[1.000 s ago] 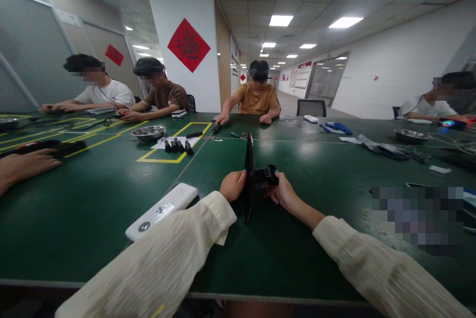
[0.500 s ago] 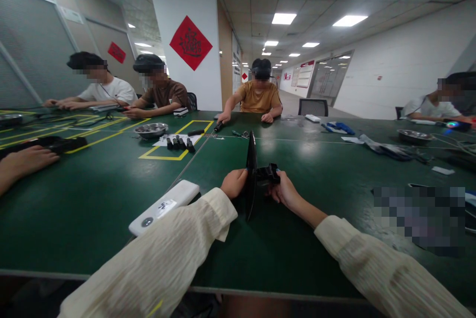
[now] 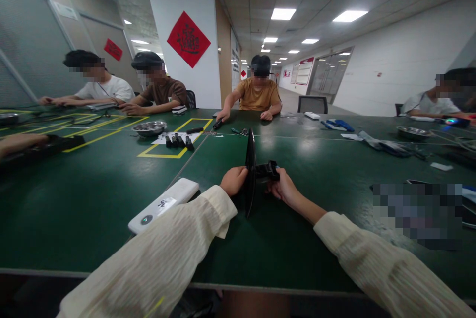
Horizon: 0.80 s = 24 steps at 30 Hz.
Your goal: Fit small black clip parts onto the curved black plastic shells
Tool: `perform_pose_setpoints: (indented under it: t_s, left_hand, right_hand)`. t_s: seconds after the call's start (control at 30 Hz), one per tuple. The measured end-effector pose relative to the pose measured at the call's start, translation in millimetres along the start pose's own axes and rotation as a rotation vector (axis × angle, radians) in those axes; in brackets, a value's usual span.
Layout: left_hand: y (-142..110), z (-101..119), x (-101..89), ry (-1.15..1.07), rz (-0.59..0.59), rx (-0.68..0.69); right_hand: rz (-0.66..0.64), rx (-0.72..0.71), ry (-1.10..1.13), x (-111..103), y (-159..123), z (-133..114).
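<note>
A thin black panel (image 3: 251, 174) stands on edge above the green table, seen nearly edge-on, so its faces hardly show. My left hand (image 3: 234, 180) is closed on its left side, thumb toward the panel. From the right side of the panel sticks out a black bracket-like part (image 3: 267, 171). My right hand (image 3: 284, 184) pinches the outer end of this part between thumb and fingers. Whether panel and bracket are joined is not clear. Beside my left forearm lies a white power bank-like box (image 3: 167, 204) with a label and a small round display.
The green table (image 3: 312, 253) spans the view. Farther off are a metal bowl (image 3: 149, 128), several black cylindrical parts (image 3: 179, 141), pliers (image 3: 240, 131) and another bowl (image 3: 413, 133). A blurred-out item (image 3: 416, 214) lies right. Co-workers sit around; one's hand (image 3: 22, 144) reaches in at left.
My hands keep their hold on the panel and bracket, with almost no movement. At far left the co-worker's hand has drawn back toward the left edge. The view has tilted slightly.
</note>
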<state>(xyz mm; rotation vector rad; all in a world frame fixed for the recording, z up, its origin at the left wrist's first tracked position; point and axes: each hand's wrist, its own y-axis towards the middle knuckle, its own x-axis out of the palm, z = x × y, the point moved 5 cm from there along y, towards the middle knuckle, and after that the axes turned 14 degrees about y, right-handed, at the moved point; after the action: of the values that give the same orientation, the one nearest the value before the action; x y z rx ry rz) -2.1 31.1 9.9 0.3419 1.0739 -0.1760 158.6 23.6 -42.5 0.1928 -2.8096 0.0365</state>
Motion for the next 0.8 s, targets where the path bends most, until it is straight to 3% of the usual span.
perform_pose_setpoints:
  t_s: [0.57, 0.8]
  left_hand:
    - [2.1, -2.8, 3.3, -0.056, 0.001, 0.055]
    - [4.4, -11.0, 5.8, -0.116, 0.057, -0.062]
  right_hand:
    - [-0.061, -0.001, 0.019, -2.9, 3.0, 4.4]
    - [-0.072, -0.026, -0.009, -6.8, 7.1, 9.2]
